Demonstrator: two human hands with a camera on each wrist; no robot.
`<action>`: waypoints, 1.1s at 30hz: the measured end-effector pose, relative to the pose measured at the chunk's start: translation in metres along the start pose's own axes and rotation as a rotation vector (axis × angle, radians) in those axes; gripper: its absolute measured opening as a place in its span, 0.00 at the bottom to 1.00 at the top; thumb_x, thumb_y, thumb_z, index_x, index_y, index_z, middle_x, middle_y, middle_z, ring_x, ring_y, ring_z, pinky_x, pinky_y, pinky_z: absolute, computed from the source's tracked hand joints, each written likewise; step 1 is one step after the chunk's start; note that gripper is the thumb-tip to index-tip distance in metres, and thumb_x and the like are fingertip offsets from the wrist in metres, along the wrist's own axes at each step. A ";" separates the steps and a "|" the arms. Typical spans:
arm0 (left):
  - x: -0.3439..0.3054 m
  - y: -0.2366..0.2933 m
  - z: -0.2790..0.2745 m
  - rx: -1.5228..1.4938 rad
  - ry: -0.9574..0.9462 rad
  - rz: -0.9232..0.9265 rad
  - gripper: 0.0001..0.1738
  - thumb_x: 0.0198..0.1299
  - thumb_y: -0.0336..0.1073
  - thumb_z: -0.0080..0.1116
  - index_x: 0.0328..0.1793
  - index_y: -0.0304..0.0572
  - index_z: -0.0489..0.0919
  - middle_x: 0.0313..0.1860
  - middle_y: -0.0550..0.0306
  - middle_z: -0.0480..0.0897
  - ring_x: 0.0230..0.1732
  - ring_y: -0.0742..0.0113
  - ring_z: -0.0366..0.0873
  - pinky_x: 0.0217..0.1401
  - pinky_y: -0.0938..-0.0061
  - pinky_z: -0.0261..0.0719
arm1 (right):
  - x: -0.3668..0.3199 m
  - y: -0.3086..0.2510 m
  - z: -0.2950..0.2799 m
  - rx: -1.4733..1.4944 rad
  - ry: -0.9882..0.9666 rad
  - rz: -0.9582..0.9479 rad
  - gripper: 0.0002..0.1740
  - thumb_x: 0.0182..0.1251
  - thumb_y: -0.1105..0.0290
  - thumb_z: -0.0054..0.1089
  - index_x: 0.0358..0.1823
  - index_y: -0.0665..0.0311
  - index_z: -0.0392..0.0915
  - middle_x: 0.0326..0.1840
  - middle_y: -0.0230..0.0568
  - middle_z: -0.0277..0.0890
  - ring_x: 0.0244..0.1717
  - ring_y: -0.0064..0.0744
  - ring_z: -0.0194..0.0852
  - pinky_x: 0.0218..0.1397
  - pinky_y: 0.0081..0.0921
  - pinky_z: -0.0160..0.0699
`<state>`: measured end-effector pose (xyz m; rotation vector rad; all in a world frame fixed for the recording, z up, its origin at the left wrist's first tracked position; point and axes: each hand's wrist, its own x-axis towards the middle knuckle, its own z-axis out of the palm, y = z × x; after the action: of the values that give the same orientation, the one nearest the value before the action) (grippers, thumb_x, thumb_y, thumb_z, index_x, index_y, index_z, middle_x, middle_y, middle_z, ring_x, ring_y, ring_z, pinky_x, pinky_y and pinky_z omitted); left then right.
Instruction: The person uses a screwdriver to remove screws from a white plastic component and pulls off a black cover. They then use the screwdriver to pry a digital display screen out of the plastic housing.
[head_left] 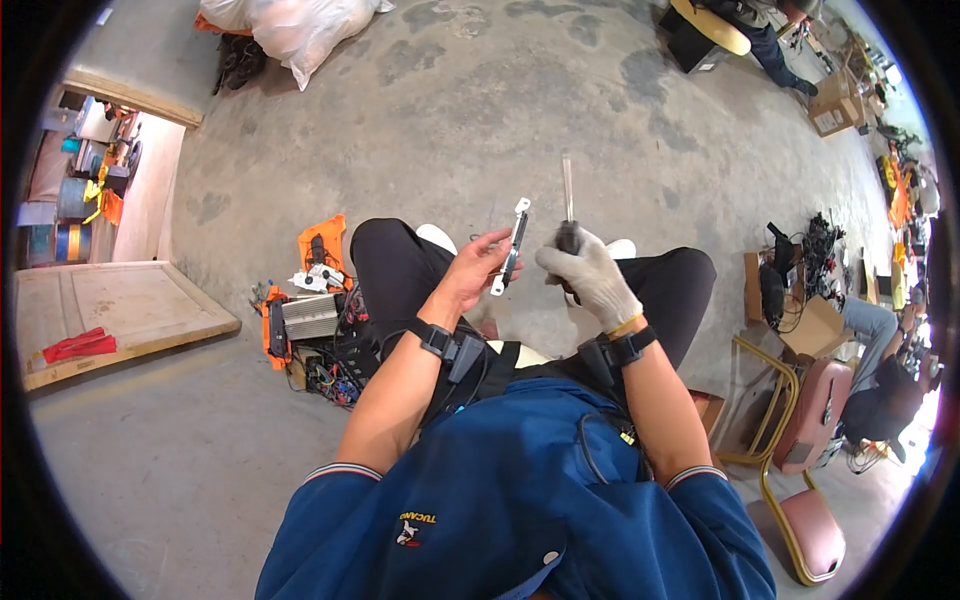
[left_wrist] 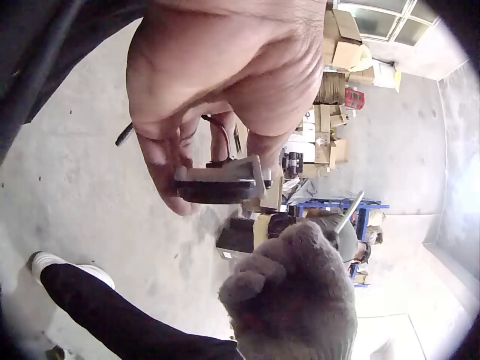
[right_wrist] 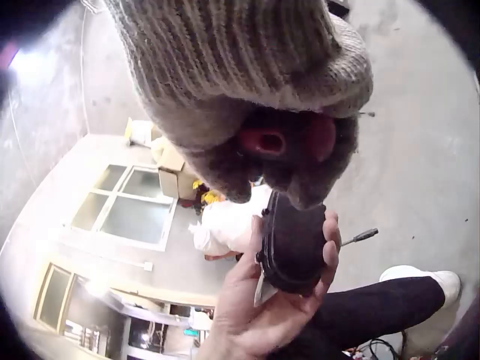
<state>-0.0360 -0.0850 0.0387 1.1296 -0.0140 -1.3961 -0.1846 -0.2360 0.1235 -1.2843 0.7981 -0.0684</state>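
My bare left hand (head_left: 470, 273) holds a slim black device with pale metal ends (head_left: 515, 245) between thumb and fingers, in front of my lap. Up close in the right wrist view its black housing (right_wrist: 294, 244) has rounded ends. The left wrist view shows a red wire (left_wrist: 225, 139) behind it. In my right hand (head_left: 598, 280), which wears a knit glove, a screwdriver (head_left: 568, 195) is gripped by its dark handle, shaft pointing away from me. The handle's red end (right_wrist: 264, 142) shows in the right wrist view. Screwdriver and device are apart.
Left of my knee lies a pile of electronic parts and cables (head_left: 318, 318). A wooden panel (head_left: 130, 315) with a red cloth lies farther left. Pink chairs (head_left: 815, 415) and cardboard boxes (head_left: 838, 103) stand at the right, where other people sit. White bags (head_left: 305, 35) lie ahead.
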 end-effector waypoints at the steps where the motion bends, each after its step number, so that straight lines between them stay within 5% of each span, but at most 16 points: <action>1: -0.001 0.000 0.000 0.008 0.001 -0.002 0.28 0.71 0.41 0.60 0.74 0.41 0.70 0.52 0.52 0.83 0.48 0.64 0.84 0.51 0.68 0.88 | 0.005 0.004 0.007 -0.002 -0.002 0.000 0.14 0.60 0.65 0.67 0.41 0.68 0.78 0.28 0.31 0.75 0.29 0.21 0.74 0.33 0.21 0.74; 7: 0.000 -0.004 0.000 0.067 -0.004 0.048 0.28 0.71 0.41 0.61 0.74 0.43 0.71 0.48 0.60 0.80 0.46 0.72 0.80 0.53 0.71 0.86 | 0.020 0.025 0.026 -0.480 0.133 -0.258 0.17 0.59 0.62 0.68 0.44 0.67 0.81 0.31 0.45 0.81 0.31 0.36 0.81 0.38 0.33 0.79; 13: 0.003 -0.005 -0.003 0.070 0.015 0.023 0.26 0.70 0.37 0.61 0.73 0.45 0.73 0.48 0.65 0.79 0.43 0.76 0.78 0.54 0.70 0.86 | 0.017 0.016 0.032 -0.628 0.196 -0.316 0.16 0.58 0.64 0.68 0.43 0.66 0.80 0.33 0.51 0.82 0.38 0.52 0.84 0.41 0.40 0.80; 33: 0.003 -0.009 -0.003 0.204 0.031 0.077 0.30 0.67 0.35 0.66 0.75 0.42 0.72 0.52 0.60 0.79 0.45 0.76 0.74 0.50 0.79 0.75 | 0.022 0.016 0.032 -0.712 0.162 -0.298 0.16 0.55 0.62 0.68 0.40 0.65 0.82 0.35 0.54 0.83 0.41 0.56 0.83 0.43 0.43 0.81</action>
<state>-0.0400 -0.0832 0.0298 1.3058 -0.1796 -1.3306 -0.1569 -0.2149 0.1008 -2.0903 0.7909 -0.1353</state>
